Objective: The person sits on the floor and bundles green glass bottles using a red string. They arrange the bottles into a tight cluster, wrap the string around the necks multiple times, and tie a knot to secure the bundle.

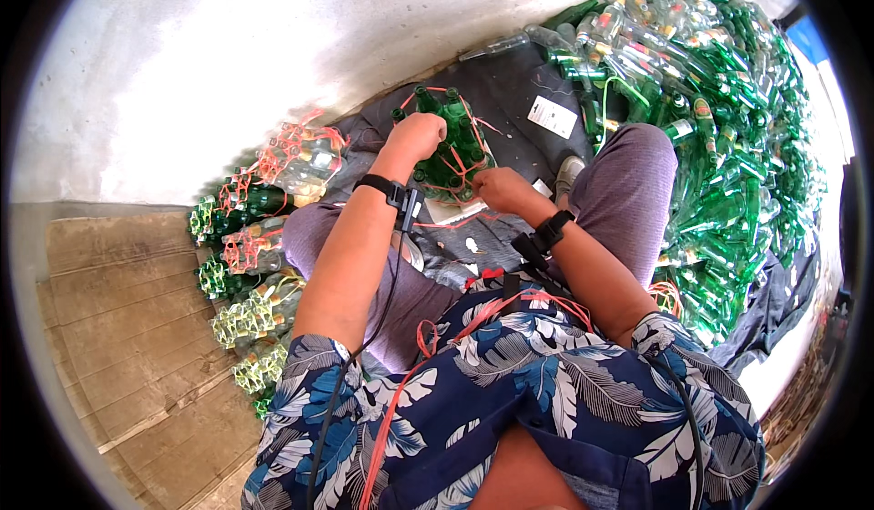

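A bundle of green glass bottles (pixel 456 115) stands upright in front of me, with red plastic twine (pixel 459 161) looped around and between the necks. My left hand (pixel 422 134) is over the bundle's left side, fingers curled in beside the necks. Strands of twine run towards it, but its fingertips are hidden. At the near right corner of the bundle is my right hand (pixel 504 189), its fingers closed at the twine there; what lies inside the grip is hidden. Under the bundle's near edge, part of a pale flat board (pixel 450 213) shows.
A big heap of loose green and clear bottles (pixel 724 189) rises on the right. Several tied bottle bundles (pixel 256 247) lie on the left beside flattened cardboard (pixel 130 346). A white printed card (pixel 552 117) lies on the dark sheet (pixel 509 76). More twine (pixel 491 312) drapes across my lap.
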Motion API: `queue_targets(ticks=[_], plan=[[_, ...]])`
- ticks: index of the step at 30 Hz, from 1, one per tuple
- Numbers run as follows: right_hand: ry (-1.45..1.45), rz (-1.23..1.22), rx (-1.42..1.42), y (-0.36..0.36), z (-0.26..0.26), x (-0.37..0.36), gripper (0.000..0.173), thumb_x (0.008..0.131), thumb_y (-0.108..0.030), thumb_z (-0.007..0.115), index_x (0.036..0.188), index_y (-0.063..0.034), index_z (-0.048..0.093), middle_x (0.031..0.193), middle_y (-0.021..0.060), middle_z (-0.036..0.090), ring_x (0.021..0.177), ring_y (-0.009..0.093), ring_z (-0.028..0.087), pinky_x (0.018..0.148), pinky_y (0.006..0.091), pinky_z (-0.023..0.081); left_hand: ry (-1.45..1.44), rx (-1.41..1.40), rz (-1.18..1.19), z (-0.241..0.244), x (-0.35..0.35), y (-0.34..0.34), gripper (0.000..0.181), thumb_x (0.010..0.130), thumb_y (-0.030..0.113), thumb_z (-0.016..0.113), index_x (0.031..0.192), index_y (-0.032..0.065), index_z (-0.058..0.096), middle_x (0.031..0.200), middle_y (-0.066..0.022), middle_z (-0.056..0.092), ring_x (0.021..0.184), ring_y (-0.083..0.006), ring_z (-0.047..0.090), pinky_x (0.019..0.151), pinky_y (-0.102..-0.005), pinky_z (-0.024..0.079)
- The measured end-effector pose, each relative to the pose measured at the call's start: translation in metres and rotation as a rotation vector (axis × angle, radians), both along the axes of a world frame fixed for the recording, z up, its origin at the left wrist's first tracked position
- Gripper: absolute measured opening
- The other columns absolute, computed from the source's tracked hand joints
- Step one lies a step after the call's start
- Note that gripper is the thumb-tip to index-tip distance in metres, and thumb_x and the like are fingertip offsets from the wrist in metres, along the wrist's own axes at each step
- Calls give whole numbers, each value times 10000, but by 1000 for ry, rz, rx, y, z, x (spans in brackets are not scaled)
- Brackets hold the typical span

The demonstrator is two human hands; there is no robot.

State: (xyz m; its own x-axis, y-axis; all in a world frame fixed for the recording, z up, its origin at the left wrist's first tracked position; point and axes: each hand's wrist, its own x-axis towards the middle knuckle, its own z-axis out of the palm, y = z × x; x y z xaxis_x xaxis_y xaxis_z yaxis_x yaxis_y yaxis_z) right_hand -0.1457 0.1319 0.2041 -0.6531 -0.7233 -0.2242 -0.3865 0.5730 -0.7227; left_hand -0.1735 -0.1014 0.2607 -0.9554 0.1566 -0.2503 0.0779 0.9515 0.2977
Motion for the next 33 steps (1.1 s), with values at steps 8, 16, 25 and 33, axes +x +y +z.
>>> queue_targets(ticks=[8, 16, 25, 33], plan=[[30, 85, 114, 9, 24, -10, 238, 846, -217, 569, 945, -73, 731, 959, 195, 708, 926, 398, 673, 812, 478, 533, 6, -124, 24, 23, 7, 13, 213, 849, 94, 566, 958, 146, 742, 937, -123, 727, 922, -331, 696, 778, -438, 551], [-318, -180, -203, 18, 53, -27, 242, 871, -227, 630, 853, 10, 677, 774, 124, 678, 693, 230, 621, 659, 369, 480, 1, 36, -89, 32, 23, 23, 224, 831, 163, 703, 1031, 62, 704, 987, -188, 700, 956, -361, 666, 839, -452, 520], [-528, -470, -668, -8, 41, -6, 180, 932, -168, 612, 915, -2, 679, 821, 0, 621, 787, 81, 559, 717, 236, 443, -62, -125, -156, 34, 46, 48, 690, 600, 497, 861, 1165, 132, 705, 1233, -101, 612, 1165, -312, 587, 973, -427, 488], [-766, -439, -854, -14, 56, 7, 203, 1014, -250, 521, 927, -80, 590, 877, 10, 610, 809, 98, 567, 675, 249, 444, -14, -194, -11, 18, 56, 62, 603, 685, 498, 809, 1146, 139, 659, 1339, -85, 529, 1216, -313, 528, 1003, -446, 450]])
